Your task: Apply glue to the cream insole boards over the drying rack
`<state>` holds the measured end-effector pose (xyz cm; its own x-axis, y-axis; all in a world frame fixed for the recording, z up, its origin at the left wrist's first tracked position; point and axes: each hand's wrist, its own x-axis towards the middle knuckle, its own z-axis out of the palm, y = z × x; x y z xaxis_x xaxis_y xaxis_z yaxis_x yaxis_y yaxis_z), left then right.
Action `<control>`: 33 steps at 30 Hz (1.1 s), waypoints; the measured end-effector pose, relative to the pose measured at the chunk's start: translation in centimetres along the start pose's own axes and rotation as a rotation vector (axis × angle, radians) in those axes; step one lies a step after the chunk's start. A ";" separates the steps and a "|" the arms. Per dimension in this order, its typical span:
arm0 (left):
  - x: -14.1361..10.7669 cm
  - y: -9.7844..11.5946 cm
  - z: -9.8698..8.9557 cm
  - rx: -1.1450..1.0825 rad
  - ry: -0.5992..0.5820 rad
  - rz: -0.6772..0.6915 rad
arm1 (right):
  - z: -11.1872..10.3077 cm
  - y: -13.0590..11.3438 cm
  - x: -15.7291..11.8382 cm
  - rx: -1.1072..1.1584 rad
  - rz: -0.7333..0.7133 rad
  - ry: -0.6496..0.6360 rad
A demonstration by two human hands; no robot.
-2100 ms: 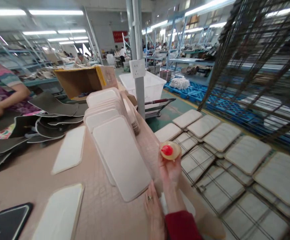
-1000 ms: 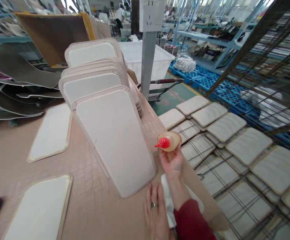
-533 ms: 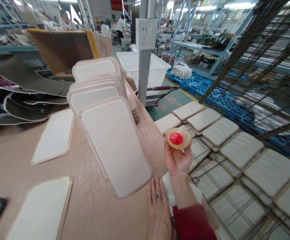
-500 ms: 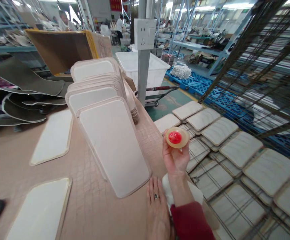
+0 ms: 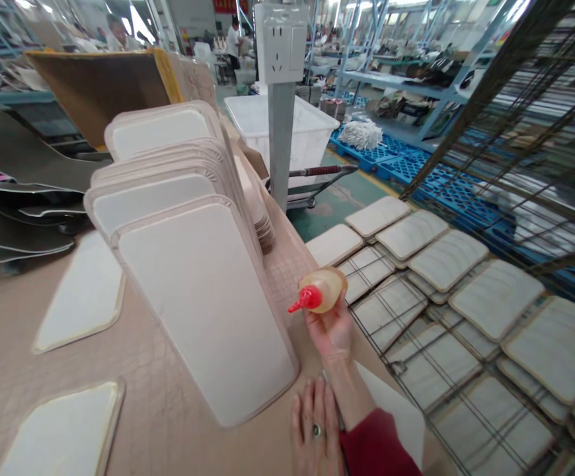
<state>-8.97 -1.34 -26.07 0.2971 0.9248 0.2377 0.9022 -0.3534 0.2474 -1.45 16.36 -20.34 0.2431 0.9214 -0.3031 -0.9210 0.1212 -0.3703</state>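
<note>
My right hand [image 5: 331,330], in a dark red sleeve, is wrapped round a translucent yellowish bottle [image 5: 333,285] with a red nozzle, held above the table's right edge. The nozzle points left. Below it my left hand [image 5: 317,430], with a ring on one finger, lies flat on the brown tabletop with its fingers stretched out. Just left of both hands is a fanned stack of pale rounded panels [image 5: 193,297]. A white panel [image 5: 391,403] lies partly under my right forearm.
Two separate panels [image 5: 86,291] [image 5: 64,436] lie at the left, near curved dark sheets [image 5: 14,152]. A grey post [image 5: 281,145] rises beyond the table. Wire racks with panels [image 5: 496,297] fill the right. A white bin [image 5: 312,132] and a distant person [image 5: 232,43] are behind.
My right hand has moved left and slightly down with the bottle, whose nozzle has swung from facing me to pointing left. The view has shifted, and my left hand appears lower in the picture.
</note>
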 end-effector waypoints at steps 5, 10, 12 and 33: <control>0.5 -0.4 -0.5 0.024 0.105 0.086 | 0.0 0.0 -0.1 -0.015 0.018 0.022; 0.7 -0.7 -1.1 -0.073 0.085 0.121 | -0.2 -0.2 0.0 -0.015 0.020 0.035; 0.7 -0.8 -1.2 -0.093 0.078 0.143 | -0.2 -0.3 -0.1 -0.011 0.029 0.040; 1.6 -2.6 -2.2 0.046 0.050 0.376 | 0.7 -0.5 -0.1 0.098 0.079 0.015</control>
<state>-11.49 0.73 -24.26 0.5954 0.7234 0.3495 0.7466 -0.6589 0.0920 -1.21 16.45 -19.54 0.1721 0.9241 -0.3412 -0.9627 0.0845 -0.2569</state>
